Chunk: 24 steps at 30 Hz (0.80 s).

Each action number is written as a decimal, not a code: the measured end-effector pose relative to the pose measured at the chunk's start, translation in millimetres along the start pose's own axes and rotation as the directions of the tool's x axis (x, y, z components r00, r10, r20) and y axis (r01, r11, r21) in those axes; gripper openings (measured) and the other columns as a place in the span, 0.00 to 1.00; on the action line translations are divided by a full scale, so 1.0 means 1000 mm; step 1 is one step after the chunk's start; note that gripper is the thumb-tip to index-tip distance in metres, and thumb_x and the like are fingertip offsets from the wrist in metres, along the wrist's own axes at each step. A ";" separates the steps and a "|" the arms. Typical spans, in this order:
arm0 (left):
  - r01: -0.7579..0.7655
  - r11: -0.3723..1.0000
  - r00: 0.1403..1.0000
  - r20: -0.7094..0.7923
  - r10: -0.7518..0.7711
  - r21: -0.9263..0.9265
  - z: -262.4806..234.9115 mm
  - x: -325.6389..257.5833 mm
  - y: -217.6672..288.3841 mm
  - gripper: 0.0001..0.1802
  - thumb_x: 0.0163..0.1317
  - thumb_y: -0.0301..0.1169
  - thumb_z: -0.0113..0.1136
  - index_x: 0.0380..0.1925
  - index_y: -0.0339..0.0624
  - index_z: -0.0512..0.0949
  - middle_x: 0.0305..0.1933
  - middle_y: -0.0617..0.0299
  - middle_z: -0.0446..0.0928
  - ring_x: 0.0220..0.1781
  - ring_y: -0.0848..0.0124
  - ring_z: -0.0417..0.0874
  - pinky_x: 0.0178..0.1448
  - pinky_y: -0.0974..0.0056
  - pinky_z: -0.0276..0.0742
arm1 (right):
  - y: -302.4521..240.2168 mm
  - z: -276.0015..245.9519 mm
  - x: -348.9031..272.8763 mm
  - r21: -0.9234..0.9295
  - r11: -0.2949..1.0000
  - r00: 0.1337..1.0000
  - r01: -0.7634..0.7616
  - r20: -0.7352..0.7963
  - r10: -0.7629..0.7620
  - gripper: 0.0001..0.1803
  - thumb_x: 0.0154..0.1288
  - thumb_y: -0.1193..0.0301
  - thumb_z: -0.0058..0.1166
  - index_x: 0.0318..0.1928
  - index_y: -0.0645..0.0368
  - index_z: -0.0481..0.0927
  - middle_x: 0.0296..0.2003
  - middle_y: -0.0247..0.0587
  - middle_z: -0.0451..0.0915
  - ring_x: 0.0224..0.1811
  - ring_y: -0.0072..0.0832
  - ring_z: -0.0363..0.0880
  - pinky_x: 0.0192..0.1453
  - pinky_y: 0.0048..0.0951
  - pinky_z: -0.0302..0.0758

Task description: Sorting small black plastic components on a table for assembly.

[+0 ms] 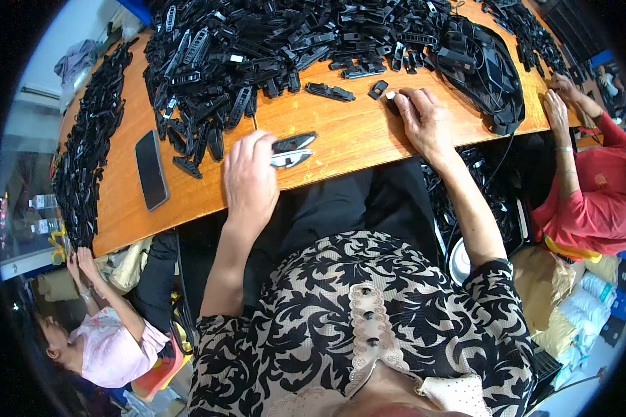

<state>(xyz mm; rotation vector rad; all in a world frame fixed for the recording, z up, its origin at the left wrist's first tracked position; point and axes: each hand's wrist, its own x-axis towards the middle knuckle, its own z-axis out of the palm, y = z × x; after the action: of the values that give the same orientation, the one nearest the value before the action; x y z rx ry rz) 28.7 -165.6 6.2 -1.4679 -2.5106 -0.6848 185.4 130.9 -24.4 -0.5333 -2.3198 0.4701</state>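
My left hand (249,174) is closed at the table's front edge, its fingers on one end of a long black and silver plastic part (293,151). That part looks split lengthwise into two pointed halves, and its near end is hidden by my fingers. My right hand (426,121) rests on the wood, fingers pinched on a small black piece with a white tip (391,95). Just left of those fingertips lies a small black rectangular piece (378,89). Farther left is a loose long black part (330,92).
A large heap of black plastic parts (257,48) covers the far side of the wooden table (348,153). A phone (151,170) lies at left, a black mesh bag with cables (490,76) at right. Co-workers sit at both sides, one in pink (118,347), one in red (591,187).
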 end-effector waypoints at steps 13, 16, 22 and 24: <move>0.102 0.995 0.927 -0.363 -0.093 0.006 -0.007 -0.002 -0.012 0.26 0.58 0.11 0.48 0.56 0.34 0.81 0.58 0.49 0.82 0.63 0.51 0.80 0.72 0.50 0.72 | -0.008 -0.004 0.000 -0.112 0.993 0.993 0.049 0.110 -0.036 0.13 0.68 0.60 0.68 0.46 0.55 0.87 0.38 0.45 0.83 0.35 0.47 0.86 0.37 0.45 0.82; -0.053 0.985 0.934 -0.356 -0.009 -0.164 0.021 0.027 0.034 0.19 0.69 0.20 0.56 0.59 0.35 0.82 0.60 0.49 0.82 0.62 0.52 0.81 0.69 0.51 0.74 | -0.003 -0.002 -0.001 -0.175 0.979 0.991 0.106 0.095 -0.091 0.13 0.68 0.60 0.68 0.45 0.55 0.87 0.37 0.45 0.83 0.35 0.46 0.86 0.36 0.45 0.81; 0.052 0.999 0.997 -0.059 -0.052 -0.013 0.068 0.084 0.083 0.28 0.66 0.40 0.69 0.62 0.39 0.78 0.62 0.55 0.76 0.59 0.53 0.76 0.65 0.48 0.71 | -0.010 0.000 -0.003 -0.142 0.985 0.991 0.100 0.099 -0.087 0.14 0.66 0.61 0.69 0.46 0.55 0.87 0.38 0.43 0.84 0.36 0.44 0.86 0.38 0.43 0.83; 0.018 0.999 0.998 -0.066 -0.016 0.027 0.076 0.084 0.074 0.22 0.66 0.37 0.69 0.55 0.38 0.79 0.58 0.53 0.76 0.55 0.53 0.76 0.62 0.49 0.72 | -0.009 -0.004 -0.002 -0.082 0.989 0.988 0.123 0.099 -0.114 0.14 0.66 0.62 0.69 0.47 0.55 0.87 0.40 0.43 0.84 0.38 0.44 0.87 0.40 0.42 0.83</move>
<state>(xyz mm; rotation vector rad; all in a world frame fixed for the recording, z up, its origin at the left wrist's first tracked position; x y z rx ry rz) 56.6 -33.7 -8.6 -1.3938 -2.4760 -0.6863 187.5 123.3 -18.8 -0.4193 -2.4558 0.3449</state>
